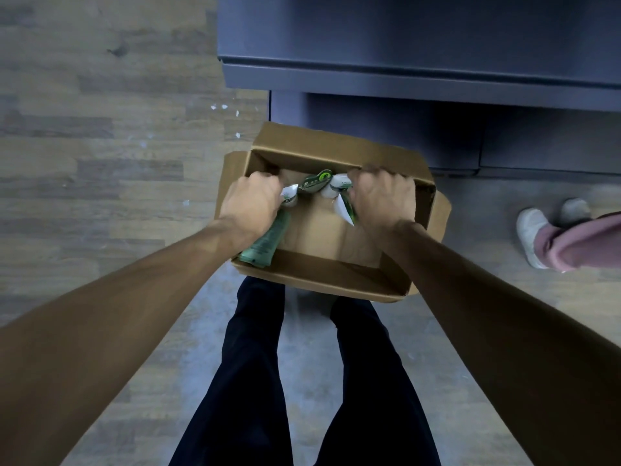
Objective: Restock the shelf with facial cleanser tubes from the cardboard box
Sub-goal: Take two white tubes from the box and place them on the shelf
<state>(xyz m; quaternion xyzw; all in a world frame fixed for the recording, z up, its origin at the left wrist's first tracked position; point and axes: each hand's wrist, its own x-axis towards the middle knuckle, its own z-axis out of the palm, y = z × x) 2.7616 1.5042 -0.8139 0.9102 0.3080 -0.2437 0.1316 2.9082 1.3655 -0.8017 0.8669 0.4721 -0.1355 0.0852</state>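
Observation:
An open cardboard box (336,277) stands on the floor in front of my legs, below the dark grey shelf unit (420,62). Both hands reach down into it. My left hand (250,203) is closed around green facial cleanser tubes (268,243) at the box's left side; their crimped ends stick out toward me. My right hand (384,196) is closed around white and green tubes (344,205) at the box's far right. One dark green tube (316,181) lies between the hands against the far wall. The rest of the box floor is bare cardboard.
The shelf unit's base (470,146) rises just behind the box. Another person's light shoes (534,233) and pink trouser leg (584,240) are at the right edge. Wood-pattern floor (100,146) stretches to the left, with small white scraps on it.

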